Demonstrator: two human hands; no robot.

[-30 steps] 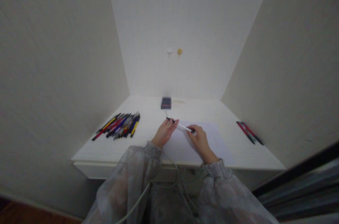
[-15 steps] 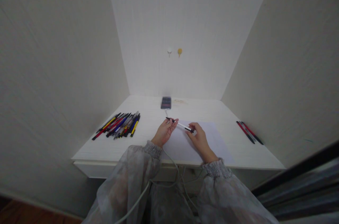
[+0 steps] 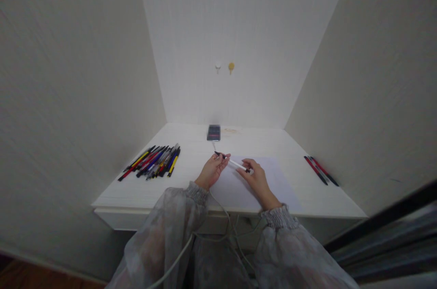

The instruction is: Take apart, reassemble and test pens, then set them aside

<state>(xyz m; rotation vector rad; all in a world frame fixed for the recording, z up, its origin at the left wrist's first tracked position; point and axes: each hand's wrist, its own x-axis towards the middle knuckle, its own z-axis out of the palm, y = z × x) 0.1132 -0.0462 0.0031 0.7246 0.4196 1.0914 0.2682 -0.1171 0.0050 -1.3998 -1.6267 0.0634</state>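
Observation:
A white pen (image 3: pixel 238 164) with black ends is held slantwise between my two hands, above a white sheet of paper (image 3: pixel 273 186). My left hand (image 3: pixel 212 170) is closed on its black tip end, fingers pinched around it. At the other end, the fingers of my right hand (image 3: pixel 255 175) grip the pen near its black end piece. To the left lies a loose pile of pens (image 3: pixel 157 161) in black, red, yellow, blue and clear. Over on the right, a few red and black pens (image 3: pixel 320 170) lie side by side.
A phone (image 3: pixel 213 133) lies at the back of the white desk (image 3: pixel 136 195), with a cable running from it toward my hands. White walls enclose the desk on three sides. Two small hooks (image 3: pixel 231 66) are fixed to the back wall. Cables (image 3: pixel 235 234) hang below the front edge.
The pen has turned about its length: the black clip seen along its right end before is no longer visible there. My right fingers have shifted slightly on it; my left hand is nearly still.

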